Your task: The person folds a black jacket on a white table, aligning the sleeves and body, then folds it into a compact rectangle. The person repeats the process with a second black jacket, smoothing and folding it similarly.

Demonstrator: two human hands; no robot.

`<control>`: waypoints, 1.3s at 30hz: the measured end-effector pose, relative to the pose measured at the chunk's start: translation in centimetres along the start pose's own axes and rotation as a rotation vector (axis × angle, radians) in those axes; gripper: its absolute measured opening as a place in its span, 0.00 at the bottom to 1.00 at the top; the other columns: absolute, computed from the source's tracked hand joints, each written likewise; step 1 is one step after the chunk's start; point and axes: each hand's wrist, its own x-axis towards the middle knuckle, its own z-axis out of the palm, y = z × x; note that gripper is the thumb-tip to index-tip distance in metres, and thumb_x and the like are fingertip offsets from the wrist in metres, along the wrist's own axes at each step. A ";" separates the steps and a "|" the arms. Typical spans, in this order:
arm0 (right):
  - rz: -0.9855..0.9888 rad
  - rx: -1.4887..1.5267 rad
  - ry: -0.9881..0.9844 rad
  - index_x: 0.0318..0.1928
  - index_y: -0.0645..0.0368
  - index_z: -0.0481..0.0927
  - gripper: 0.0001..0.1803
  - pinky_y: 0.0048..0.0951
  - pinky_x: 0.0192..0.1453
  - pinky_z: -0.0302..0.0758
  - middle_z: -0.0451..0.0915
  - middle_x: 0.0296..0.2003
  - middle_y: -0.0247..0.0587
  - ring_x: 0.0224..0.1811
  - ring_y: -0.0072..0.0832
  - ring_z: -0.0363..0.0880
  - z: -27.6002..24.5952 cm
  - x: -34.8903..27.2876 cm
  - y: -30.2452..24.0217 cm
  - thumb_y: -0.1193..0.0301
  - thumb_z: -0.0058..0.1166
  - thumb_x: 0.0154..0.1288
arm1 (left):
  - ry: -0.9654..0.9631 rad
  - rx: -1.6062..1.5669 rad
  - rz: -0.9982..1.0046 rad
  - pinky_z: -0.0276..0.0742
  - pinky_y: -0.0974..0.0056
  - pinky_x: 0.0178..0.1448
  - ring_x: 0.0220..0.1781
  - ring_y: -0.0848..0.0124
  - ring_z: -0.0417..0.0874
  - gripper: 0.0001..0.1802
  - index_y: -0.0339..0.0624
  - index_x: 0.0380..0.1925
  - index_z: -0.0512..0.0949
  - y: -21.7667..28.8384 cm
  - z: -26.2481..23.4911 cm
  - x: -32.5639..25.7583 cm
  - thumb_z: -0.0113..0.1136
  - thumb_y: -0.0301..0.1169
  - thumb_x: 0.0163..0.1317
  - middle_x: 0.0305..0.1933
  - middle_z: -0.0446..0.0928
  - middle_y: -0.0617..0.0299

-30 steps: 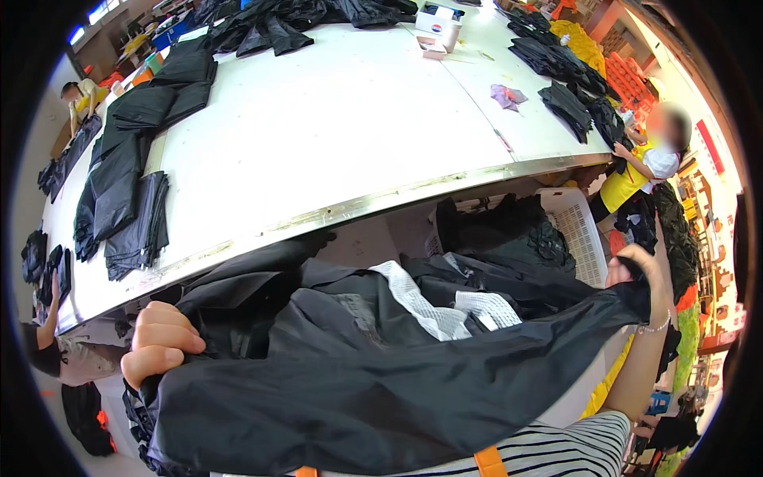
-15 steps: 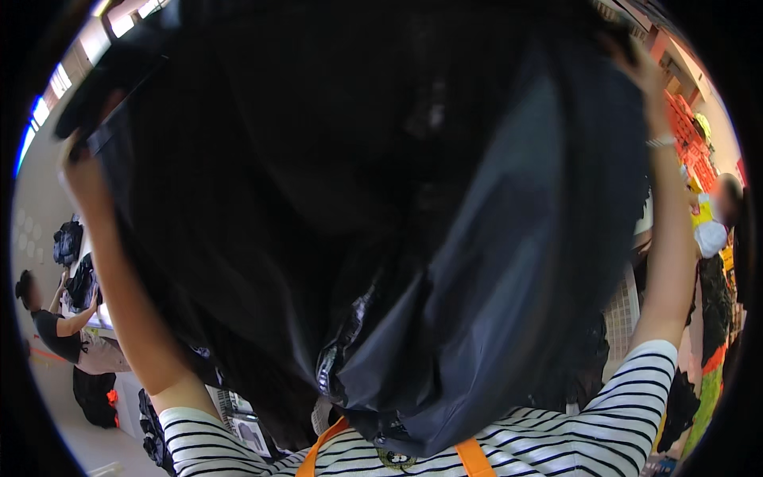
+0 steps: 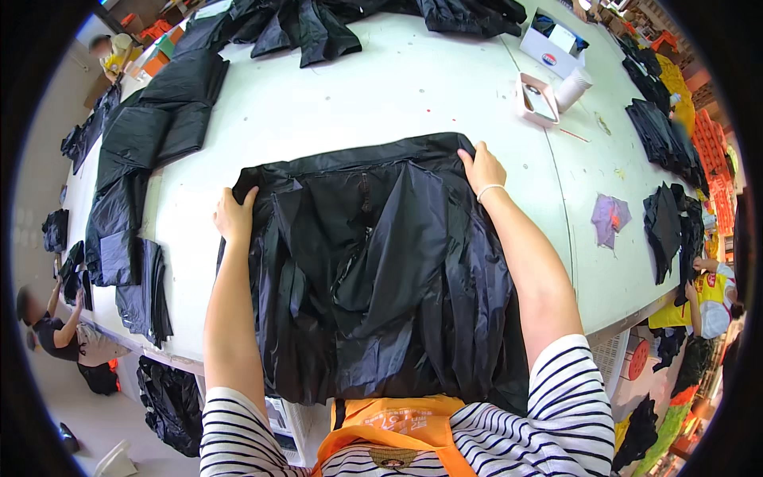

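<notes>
A shiny black garment [image 3: 381, 278] with a band along its far edge is spread out in front of me, partly on the white table and hanging toward my orange apron. My left hand [image 3: 235, 213] grips the far left corner of the band, thumb on top. At the far right corner, my right hand [image 3: 483, 170] pinches the same band. The fabric between the hands is pulled fairly straight, while the lower part falls in loose folds. The fingertips beneath the cloth are hidden.
Folded black garments [image 3: 131, 139] lie in a row along the table's left side, and more black cloth [image 3: 306, 28] along its far edge. A pink tray [image 3: 536, 99], a white cone [image 3: 574, 86] and a purple scrap [image 3: 610, 220] lie on the white table [image 3: 381, 87]. People work at both sides.
The black garment, held up close and blocking most of the view, has come down onto the table. Both hands have lowered with it and moved closer together, keeping their grip.
</notes>
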 end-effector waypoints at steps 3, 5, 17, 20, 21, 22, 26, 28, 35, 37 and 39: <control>-0.099 0.034 0.199 0.53 0.60 0.70 0.25 0.45 0.56 0.68 0.75 0.50 0.49 0.53 0.47 0.72 2.1 -1.0 0.7 0.59 0.56 0.61 | 0.280 -0.126 0.131 0.52 0.46 0.70 0.67 0.51 0.63 0.37 0.38 0.61 0.64 1.0 2.8 -0.8 0.59 0.51 0.59 0.64 0.66 0.48; -0.355 0.220 0.336 0.52 0.62 0.71 0.23 0.46 0.58 0.67 0.73 0.51 0.49 0.53 0.48 0.70 0.4 -3.7 -1.2 0.65 0.57 0.58 | 0.299 -0.236 0.385 0.44 0.43 0.72 0.72 0.51 0.56 0.36 0.39 0.65 0.61 4.2 0.1 -3.4 0.58 0.44 0.60 0.68 0.61 0.50; -0.659 0.211 -0.372 0.67 0.45 0.63 0.30 0.53 0.74 0.43 0.53 0.71 0.44 0.74 0.50 0.44 3.8 -20.4 -6.7 0.55 0.50 0.66 | -0.384 -0.117 0.788 0.40 0.37 0.72 0.76 0.51 0.45 0.41 0.56 0.66 0.64 4.0 4.7 -9.2 0.64 0.51 0.52 0.75 0.50 0.58; -0.553 0.619 -0.193 0.59 0.58 0.69 0.24 0.43 0.68 0.59 0.65 0.62 0.50 0.65 0.48 0.62 0.9 -21.3 -5.1 0.71 0.55 0.62 | -0.399 -0.249 0.775 0.39 0.38 0.72 0.76 0.52 0.48 0.38 0.51 0.64 0.66 2.2 4.9 -8.7 0.64 0.47 0.53 0.73 0.54 0.57; -0.447 0.556 -0.038 0.57 0.60 0.70 0.23 0.42 0.65 0.62 0.68 0.58 0.51 0.61 0.47 0.66 -0.1 -21.6 -4.4 0.72 0.55 0.61 | -0.355 -0.252 0.734 0.38 0.39 0.73 0.75 0.54 0.51 0.35 0.47 0.62 0.68 2.5 3.4 -8.9 0.63 0.44 0.55 0.71 0.58 0.56; -0.343 0.494 0.115 0.56 0.62 0.71 0.22 0.40 0.62 0.66 0.71 0.54 0.51 0.57 0.46 0.69 -0.7 -21.9 -4.0 0.73 0.56 0.61 | -0.275 -0.239 0.754 0.39 0.39 0.73 0.74 0.55 0.54 0.34 0.46 0.61 0.68 2.6 2.2 -9.2 0.64 0.44 0.54 0.70 0.61 0.56; 0.356 0.738 -0.320 0.54 0.68 0.72 0.23 0.32 0.48 0.75 0.78 0.42 0.54 0.41 0.42 0.79 0.1 -20.3 -3.9 0.73 0.57 0.58 | -0.315 -0.588 0.815 0.55 0.47 0.70 0.65 0.54 0.68 0.30 0.39 0.54 0.72 6.9 -2.1 -12.1 0.68 0.33 0.49 0.60 0.71 0.50; 0.103 0.821 -0.074 0.54 0.66 0.73 0.22 0.32 0.45 0.76 0.80 0.40 0.55 0.40 0.42 0.81 2.5 -20.2 -5.1 0.76 0.55 0.58 | -0.593 -0.845 0.696 0.67 0.60 0.64 0.62 0.57 0.73 0.30 0.36 0.58 0.69 10.5 -3.1 -14.1 0.65 0.31 0.55 0.59 0.73 0.49; -0.198 0.891 -0.266 0.48 0.59 0.79 0.19 0.29 0.42 0.76 0.78 0.40 0.44 0.37 0.36 0.79 -2.8 -21.4 -9.5 0.75 0.62 0.53 | -0.877 -1.698 -0.486 0.78 0.65 0.47 0.39 0.66 0.83 0.14 0.31 0.45 0.76 17.2 3.7 -13.8 0.58 0.20 0.59 0.42 0.81 0.55; -0.345 0.552 0.124 0.44 0.59 0.80 0.12 0.31 0.45 0.76 0.80 0.41 0.43 0.38 0.36 0.80 -6.0 -19.2 -4.2 0.74 0.59 0.58 | -0.928 -1.823 -0.551 0.80 0.62 0.48 0.40 0.64 0.83 0.11 0.31 0.43 0.76 16.1 3.7 -13.5 0.57 0.20 0.59 0.41 0.81 0.54; 0.029 0.376 0.354 0.51 0.62 0.75 0.15 0.35 0.60 0.68 0.78 0.48 0.47 0.52 0.40 0.75 -7.2 -18.8 5.4 0.71 0.52 0.64 | -0.975 -1.894 -0.581 0.81 0.59 0.52 0.43 0.61 0.83 0.10 0.31 0.41 0.76 15.5 2.4 -13.7 0.56 0.18 0.58 0.42 0.81 0.52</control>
